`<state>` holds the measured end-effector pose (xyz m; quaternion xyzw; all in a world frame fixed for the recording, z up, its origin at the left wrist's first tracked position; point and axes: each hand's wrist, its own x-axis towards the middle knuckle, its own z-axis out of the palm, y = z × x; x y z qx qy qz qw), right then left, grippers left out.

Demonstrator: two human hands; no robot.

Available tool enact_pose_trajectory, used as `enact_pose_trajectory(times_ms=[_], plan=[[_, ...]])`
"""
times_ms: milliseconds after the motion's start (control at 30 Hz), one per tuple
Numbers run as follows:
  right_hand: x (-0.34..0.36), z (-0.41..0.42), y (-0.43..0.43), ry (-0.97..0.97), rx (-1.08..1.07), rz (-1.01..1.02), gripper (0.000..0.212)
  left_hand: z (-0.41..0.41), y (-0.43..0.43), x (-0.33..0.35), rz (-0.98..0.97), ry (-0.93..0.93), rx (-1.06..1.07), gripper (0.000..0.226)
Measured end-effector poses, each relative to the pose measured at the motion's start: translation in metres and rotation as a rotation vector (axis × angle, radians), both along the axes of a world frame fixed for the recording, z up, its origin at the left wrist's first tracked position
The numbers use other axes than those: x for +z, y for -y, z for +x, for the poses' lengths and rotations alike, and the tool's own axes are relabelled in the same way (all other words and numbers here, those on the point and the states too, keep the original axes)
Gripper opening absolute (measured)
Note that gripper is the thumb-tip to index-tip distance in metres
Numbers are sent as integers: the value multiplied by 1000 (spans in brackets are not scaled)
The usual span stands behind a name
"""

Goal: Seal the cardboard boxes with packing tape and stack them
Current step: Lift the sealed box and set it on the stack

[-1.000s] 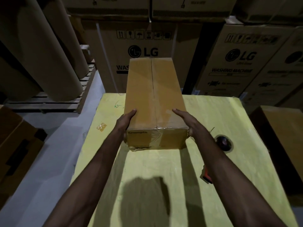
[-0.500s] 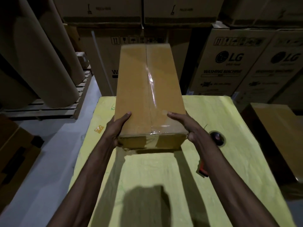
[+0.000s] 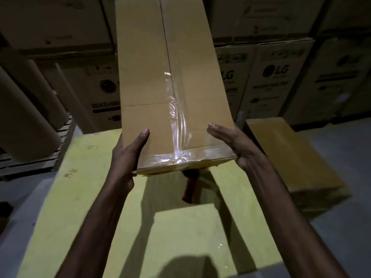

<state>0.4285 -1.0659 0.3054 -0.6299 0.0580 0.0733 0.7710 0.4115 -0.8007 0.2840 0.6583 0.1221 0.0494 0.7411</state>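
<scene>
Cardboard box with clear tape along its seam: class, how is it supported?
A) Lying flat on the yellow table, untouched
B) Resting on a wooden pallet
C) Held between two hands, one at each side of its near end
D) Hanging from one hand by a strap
C: the left hand and right hand hold the cardboard box at opposite sides of its near end, above the yellow table.

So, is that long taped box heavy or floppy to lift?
Probably light: the left hand and right hand hold the box by its near end alone, above the table. Likely stiff: it shows no sag. Its glossy tape may feel slippery.
</scene>
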Motion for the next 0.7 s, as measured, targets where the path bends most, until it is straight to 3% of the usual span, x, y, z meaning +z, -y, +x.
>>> enact_pose_trajectory(times_ms=[167,300,400,533,600,700], plan=[[-4,-58,129,-26,-72,-9,53,-32,127,-5,-9,44,-78,45],[-7,-94,229,-33,-126,-7,79,-57,228,-17,-28,38,-132,49],[-6,-117,309,-41,-175,-15,67,-67,308,-21,6,43,-182,60],[-2,-128,403,-39,-227,-48,49,-63,405,-17,17,100,-268,54],[-1,-127,446,-34,-272,-74,62,-54,450,-17,9,125,-313,53],[-4,-118,512,-25,-373,-118,109,-29,518,-22,-5,124,-381,57]])
